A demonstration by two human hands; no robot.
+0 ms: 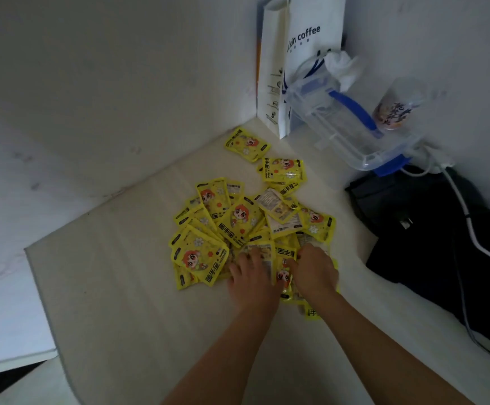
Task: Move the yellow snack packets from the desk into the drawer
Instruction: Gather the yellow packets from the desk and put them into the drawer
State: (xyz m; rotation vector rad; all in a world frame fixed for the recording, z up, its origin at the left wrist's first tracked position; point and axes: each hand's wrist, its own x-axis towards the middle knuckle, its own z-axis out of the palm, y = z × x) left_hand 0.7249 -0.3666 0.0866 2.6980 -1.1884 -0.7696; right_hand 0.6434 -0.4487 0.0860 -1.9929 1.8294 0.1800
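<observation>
Several yellow snack packets [237,220] lie in a loose heap on the pale desk [115,287], with two more apart at the back, one [246,144] near the bags and one [283,169] closer in. My left hand [251,276] rests on the near side of the heap, fingers spread and bent over the packets. My right hand [314,270] lies beside it, fingers curled into the packets at the heap's near right. Whether either hand grips a packet is hidden under the fingers. No drawer is in view.
White paper bags [296,62] stand in the far corner against the wall. A clear plastic box [352,135] with blue clips and a plastic cup [398,106] sit to the right. Dark clothing [442,244] covers the desk's right side. The desk's left edge [42,287] drops off.
</observation>
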